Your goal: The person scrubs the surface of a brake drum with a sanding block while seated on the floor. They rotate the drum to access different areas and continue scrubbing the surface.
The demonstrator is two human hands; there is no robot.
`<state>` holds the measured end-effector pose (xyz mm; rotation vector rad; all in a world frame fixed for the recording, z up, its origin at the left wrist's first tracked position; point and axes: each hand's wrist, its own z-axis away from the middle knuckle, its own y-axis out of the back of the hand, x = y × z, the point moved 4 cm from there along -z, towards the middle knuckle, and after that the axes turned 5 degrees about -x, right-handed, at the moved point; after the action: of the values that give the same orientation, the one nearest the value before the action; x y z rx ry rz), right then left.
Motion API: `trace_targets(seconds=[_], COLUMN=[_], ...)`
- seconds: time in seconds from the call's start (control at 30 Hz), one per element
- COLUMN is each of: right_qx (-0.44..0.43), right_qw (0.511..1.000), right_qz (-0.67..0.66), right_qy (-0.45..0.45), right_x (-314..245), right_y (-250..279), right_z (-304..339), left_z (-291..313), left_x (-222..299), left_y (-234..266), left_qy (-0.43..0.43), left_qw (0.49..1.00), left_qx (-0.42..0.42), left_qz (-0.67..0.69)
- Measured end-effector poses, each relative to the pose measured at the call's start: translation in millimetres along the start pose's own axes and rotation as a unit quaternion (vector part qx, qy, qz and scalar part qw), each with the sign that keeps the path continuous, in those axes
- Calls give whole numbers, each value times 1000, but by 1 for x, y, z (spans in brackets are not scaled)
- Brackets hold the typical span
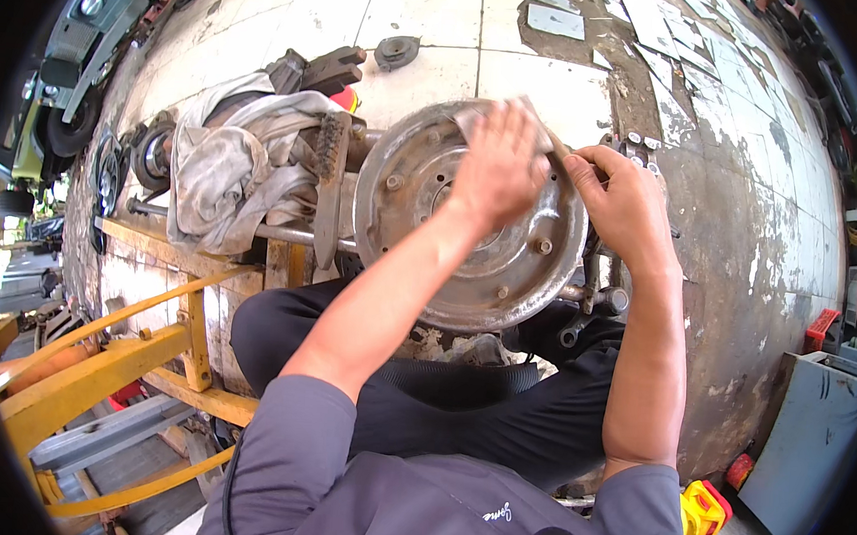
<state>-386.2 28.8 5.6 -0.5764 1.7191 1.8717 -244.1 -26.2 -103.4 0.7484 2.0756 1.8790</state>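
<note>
A round, worn metal brake drum [383,217] with studs around its face stands in front of my crossed legs. My left hand [502,160] presses a folded brownish sheet [532,110], which looks like sandpaper, onto the drum's upper face. Its fingers lie together over the sheet and hide most of it. At the upper right, my right hand [618,195] grips the drum's rim, thumb and bent forefinger at the edge. The other fingers are partly hidden. Left of the drum, a wooden-handled wire brush [331,190] leans close to its edge.
Grey rags [230,175] drape over the axle left of the drum. Spanners [586,319] lie by its lower right. A yellow metal frame [113,367] fills the lower left. Broken tiles [556,20] lie at the back, and a grey metal box [807,442] stands at right.
</note>
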Motion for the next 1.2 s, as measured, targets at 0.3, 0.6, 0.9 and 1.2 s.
trace_targets(seconds=[0.3, 0.6, 0.9, 1.2], right_qx=[8, 16, 18, 20], right_qw=[1000, 1000, 1000, 1000], right_qz=[17, 22, 5, -12], right_qy=[5, 5, 14, 16], right_x=[10, 11, 6, 15], right_y=[3, 4, 6, 9], right_z=[-6, -10, -10, -6], left_z=[2, 0, -1, -2], left_x=[6, 13, -5, -13], left_y=[0, 2, -5, -6], left_qy=[-30, -11, 47, 50], left_qw=[999, 997, 999, 998], left_qx=[-15, -45, -14, 38], left_qz=[-8, -69, -22, -20])
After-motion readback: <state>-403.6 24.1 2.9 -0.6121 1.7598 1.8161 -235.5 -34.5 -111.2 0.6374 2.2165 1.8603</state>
